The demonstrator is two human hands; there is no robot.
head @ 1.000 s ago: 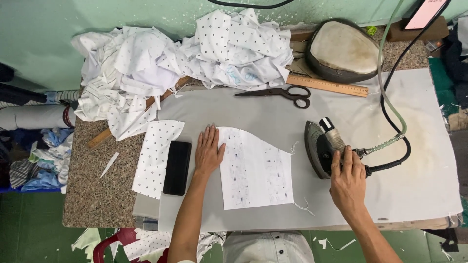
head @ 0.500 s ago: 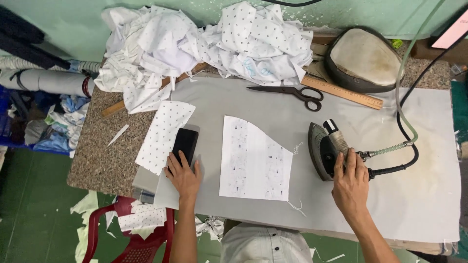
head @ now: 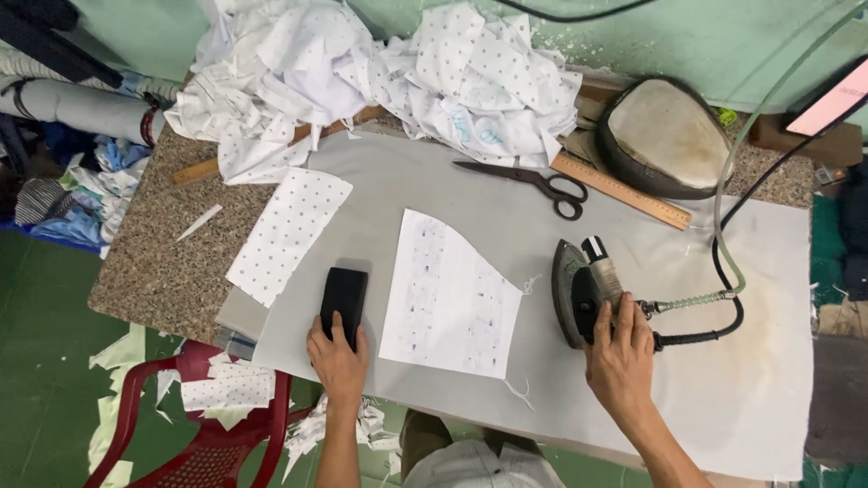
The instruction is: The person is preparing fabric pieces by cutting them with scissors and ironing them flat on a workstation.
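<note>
Iron [head: 579,294] (metal, wedge-shaped) gripped by right hand [head: 622,348]; left hand [head: 338,354] fingers apparently curl around flat black block [head: 344,301].

A pale green wall [head: 633,36] backs the speckled stone table [head: 163,271]; a red plastic chair [head: 208,425] stands on what seems a green floor [head: 45,361].

Bare grey pad [head: 506,203] lies open between the white fabric piece [head: 449,295] and the scissors [head: 529,182] at twelve o'clock. At three o'clock the iron [head: 583,291] and its hose [head: 714,298] block passage; the fabric heap [head: 380,77] crowds eleven o'clock.
</note>
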